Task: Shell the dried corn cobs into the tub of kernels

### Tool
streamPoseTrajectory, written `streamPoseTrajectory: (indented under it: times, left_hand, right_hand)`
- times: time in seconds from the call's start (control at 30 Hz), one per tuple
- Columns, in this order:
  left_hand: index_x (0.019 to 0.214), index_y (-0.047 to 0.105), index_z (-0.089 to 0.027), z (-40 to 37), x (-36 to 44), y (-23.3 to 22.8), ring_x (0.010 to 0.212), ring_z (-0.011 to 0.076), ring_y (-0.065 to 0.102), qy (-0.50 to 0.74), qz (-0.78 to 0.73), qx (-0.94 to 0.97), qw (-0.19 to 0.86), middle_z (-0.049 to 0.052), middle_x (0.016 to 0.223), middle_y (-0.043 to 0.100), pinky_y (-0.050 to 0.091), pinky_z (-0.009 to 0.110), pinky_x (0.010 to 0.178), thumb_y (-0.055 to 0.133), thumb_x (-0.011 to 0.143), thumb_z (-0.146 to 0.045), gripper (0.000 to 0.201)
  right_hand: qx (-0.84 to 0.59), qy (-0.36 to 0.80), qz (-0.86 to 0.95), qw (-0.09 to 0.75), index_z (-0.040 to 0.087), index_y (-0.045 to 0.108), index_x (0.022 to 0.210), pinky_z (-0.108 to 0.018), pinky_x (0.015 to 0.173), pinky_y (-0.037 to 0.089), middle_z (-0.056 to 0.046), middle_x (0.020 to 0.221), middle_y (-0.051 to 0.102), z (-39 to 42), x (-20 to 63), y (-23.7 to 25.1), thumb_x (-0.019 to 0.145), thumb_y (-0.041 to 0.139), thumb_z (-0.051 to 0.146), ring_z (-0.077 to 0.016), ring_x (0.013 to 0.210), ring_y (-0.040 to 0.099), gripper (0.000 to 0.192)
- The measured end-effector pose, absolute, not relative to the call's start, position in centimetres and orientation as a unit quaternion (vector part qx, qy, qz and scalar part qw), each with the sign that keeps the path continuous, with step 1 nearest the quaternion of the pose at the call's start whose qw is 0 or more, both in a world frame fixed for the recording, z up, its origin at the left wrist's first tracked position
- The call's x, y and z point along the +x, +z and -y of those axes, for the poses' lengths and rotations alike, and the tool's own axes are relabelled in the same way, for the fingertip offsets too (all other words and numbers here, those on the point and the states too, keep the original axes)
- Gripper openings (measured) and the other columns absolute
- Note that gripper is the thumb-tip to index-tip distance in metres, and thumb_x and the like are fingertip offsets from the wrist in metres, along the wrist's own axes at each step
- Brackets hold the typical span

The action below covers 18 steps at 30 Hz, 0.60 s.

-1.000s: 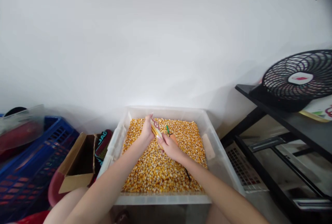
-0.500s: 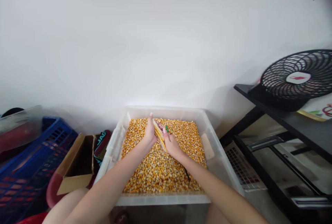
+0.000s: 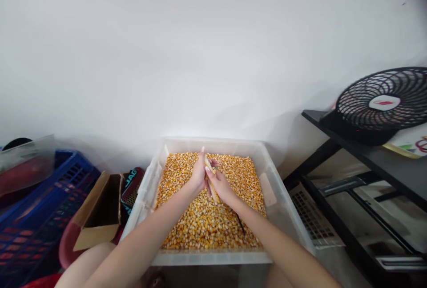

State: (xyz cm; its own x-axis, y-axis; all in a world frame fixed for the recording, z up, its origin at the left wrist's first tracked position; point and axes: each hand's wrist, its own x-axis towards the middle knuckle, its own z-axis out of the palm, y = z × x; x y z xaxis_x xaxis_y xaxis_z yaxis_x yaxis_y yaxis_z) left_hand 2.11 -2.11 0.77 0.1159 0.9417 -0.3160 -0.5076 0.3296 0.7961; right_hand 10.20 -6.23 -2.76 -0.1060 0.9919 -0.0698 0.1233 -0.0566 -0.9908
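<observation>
Gripping corn cob [image 3: 211, 173] with both hands | left hand [image 3: 199, 173], right hand [image 3: 220, 184] now closer together, fingers clenched round it | above kernel tub [image 3: 147, 190]

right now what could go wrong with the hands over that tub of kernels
Both hands, left hand and right hand, grip one corn cob above the clear tub; loosened kernels might bounce over its low rim. The cob could slip from the hands.
</observation>
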Motion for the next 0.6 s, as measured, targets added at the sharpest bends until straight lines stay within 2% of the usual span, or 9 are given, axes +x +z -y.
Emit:
streamPoseTrajectory:
  times: [0.07,0.23,0.33,0.4,0.5,0.6]
  left_hand:
    - [0.060,0.053,-0.016,2.3,2.2,0.8,0.062,0.0185,0.060,0.496,-0.424,0.285,0.702,0.005,0.058,0.060,0.044,0.029,0.061,0.048,0.067,-0.067,0.052]
    - [0.062,0.050,-0.018,2.4,2.5,0.5,0.067,0.0204,0.062,0.506,-0.388,0.321,0.700,0.004,0.059,0.061,0.045,0.030,0.063,0.045,0.072,-0.064,0.048]
    - [0.079,0.051,-0.018,2.5,2.5,0.6,0.072,0.0196,0.062,0.506,-0.360,0.345,0.704,0.004,0.068,0.065,0.046,0.029,0.065,0.045,0.075,-0.061,0.043]
    - [0.090,0.050,-0.019,2.8,2.5,0.9,0.074,0.0189,0.062,0.498,-0.341,0.357,0.713,0.004,0.075,0.066,0.046,0.029,0.065,0.047,0.076,-0.059,0.042]
    - [0.097,0.051,-0.018,3.1,2.5,1.3,0.070,0.0196,0.062,0.470,-0.338,0.368,0.728,0.006,0.079,0.067,0.045,0.027,0.055,0.045,0.076,-0.061,0.048]
    - [0.104,0.056,-0.016,3.3,2.5,1.4,0.059,0.0195,0.061,0.417,-0.356,0.385,0.743,0.009,0.079,0.067,0.038,0.025,0.040,0.036,0.075,-0.067,0.062]
  right_hand:
    - [-0.524,0.507,0.527,0.435,0.020,0.055,0.099,-0.022,0.034,0.037,0.004,0.044,0.048,6.2,10.1,-2.7,0.079,0.037,0.064,-0.0122,0.033,0.047,0.052]
    - [-0.529,0.527,0.467,0.475,0.019,0.058,0.098,-0.024,0.030,0.035,0.004,0.039,0.044,6.2,10.5,-2.3,0.081,0.026,0.066,-0.0131,0.029,0.043,0.059]
    - [-0.533,0.524,0.469,0.469,0.017,0.060,0.090,-0.024,0.032,0.035,0.003,0.039,0.046,6.1,10.5,-1.8,0.078,0.035,0.066,-0.0132,0.030,0.044,0.057]
    - [-0.532,0.520,0.471,0.474,0.017,0.059,0.091,-0.024,0.032,0.035,0.003,0.042,0.049,6.1,10.3,-1.5,0.076,0.042,0.065,-0.0127,0.031,0.045,0.053]
    - [-0.537,0.509,0.457,0.494,0.018,0.057,0.101,-0.024,0.033,0.035,0.003,0.044,0.049,6.1,10.4,-1.4,0.078,0.038,0.063,-0.0129,0.032,0.045,0.054]
    - [-0.543,0.508,0.437,0.505,0.019,0.055,0.106,-0.024,0.033,0.037,0.003,0.046,0.050,5.9,10.7,-1.4,0.081,0.031,0.063,-0.0127,0.033,0.045,0.056]
